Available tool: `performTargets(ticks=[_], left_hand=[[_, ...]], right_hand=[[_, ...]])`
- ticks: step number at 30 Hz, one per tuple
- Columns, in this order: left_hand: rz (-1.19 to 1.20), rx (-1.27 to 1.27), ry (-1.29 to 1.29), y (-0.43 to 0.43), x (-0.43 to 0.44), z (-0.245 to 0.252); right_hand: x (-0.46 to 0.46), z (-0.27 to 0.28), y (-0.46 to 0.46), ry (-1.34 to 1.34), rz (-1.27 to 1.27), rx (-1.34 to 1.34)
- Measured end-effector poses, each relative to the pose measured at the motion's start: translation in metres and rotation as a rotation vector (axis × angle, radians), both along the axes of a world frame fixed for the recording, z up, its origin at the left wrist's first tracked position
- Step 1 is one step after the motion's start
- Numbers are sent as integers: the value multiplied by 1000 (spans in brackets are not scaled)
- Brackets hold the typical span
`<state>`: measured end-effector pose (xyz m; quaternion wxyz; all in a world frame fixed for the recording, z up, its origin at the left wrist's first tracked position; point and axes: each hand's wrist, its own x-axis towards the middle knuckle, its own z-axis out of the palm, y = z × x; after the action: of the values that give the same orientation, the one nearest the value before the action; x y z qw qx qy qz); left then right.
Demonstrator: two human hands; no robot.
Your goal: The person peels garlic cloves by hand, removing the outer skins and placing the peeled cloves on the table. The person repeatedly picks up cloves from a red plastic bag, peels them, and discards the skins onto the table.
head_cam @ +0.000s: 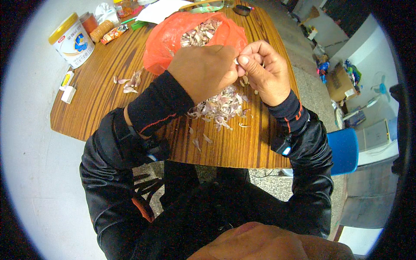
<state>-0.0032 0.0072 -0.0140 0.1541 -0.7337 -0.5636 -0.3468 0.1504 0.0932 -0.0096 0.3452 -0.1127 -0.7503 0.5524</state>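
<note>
Both hands meet over the table (107,91), just in front of a red plastic bag (161,35). A pale garlic clove (236,61) is pinched between the thumb and fingers of my right hand (271,73). Against the same clove sits my left hand (204,70), back upward, its fingertips mostly hidden. Inside the open bag lie many unpeeled garlic cloves (200,34). A heap of papery garlic skins (222,105) spreads below my hands. Several peeled cloves (244,80) show beside my right palm. To the left of the bag rest a few loose unpeeled cloves (131,83).
A white can with a gold lid (73,42) stands at the table's left edge, near a small white box (69,94). Jars (123,8), a snack packet (114,34) and white paper (159,11) line the back. A blue stool (343,151) is at right.
</note>
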Motion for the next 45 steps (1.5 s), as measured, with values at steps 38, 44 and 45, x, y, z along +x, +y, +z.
performTargets(ticks=[38,44,45], left_hand=[[-271,-152,-617,-15,-1,11],[-222,-153,-575,-17,5,9],[-221,-157,-583,-17,6,8]], right_hand=[[6,2,2,38,123,-144],[4,0,-2,78,154,-145],[5,0,-2,68,172,-170]])
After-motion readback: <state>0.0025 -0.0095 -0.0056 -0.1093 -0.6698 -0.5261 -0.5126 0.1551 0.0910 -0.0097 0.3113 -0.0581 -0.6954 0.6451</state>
